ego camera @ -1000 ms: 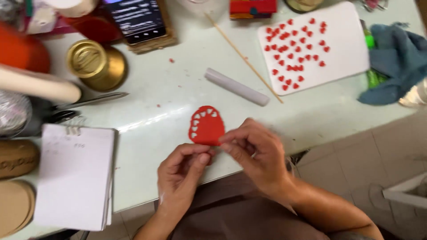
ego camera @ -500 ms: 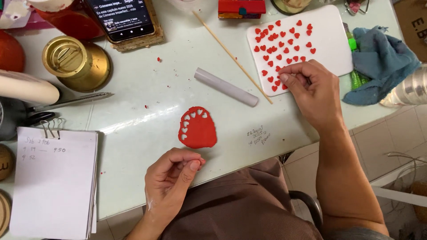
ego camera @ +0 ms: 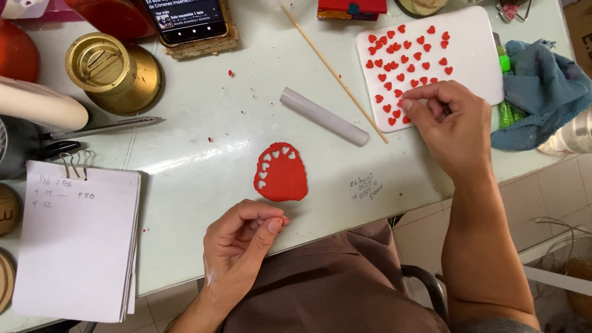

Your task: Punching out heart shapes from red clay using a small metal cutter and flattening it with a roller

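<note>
Right hand (ego camera: 453,123) was stretched out over the lower edge of the white board (ego camera: 468,68), palm down, forearm running up from the lower right. Thumb and forefinger were pinched together at the fingertips (ego camera: 407,102), right on the rows of small red hearts (ego camera: 404,58); whether a heart was actually between them could not be told.

Left hand (ego camera: 243,243) rested near the table's front edge, fingers curled in, thumb pressed to forefinger. Something tiny may have been in that pinch, too small to tell.

Red clay sheet (ego camera: 282,172) lay flat on the pale table (ego camera: 203,111) just above the left hand, not touched, with heart-shaped holes cut along its top and left edge. A grey roller (ego camera: 324,116) and a thin wooden stick (ego camera: 333,71) lay between the sheet and the board, well clear of both hands.

Left side: white notepad (ego camera: 77,240) with binder clips and handwriting, a pen (ego camera: 102,128) above it, a round gold tin (ego camera: 114,71). Top: phone (ego camera: 185,18) with a lit screen on a woven mat. Right edge: crumpled blue cloth (ego camera: 542,86) just beside the board. A small pencilled note (ego camera: 365,188) sat on the table beside the sheet.
</note>
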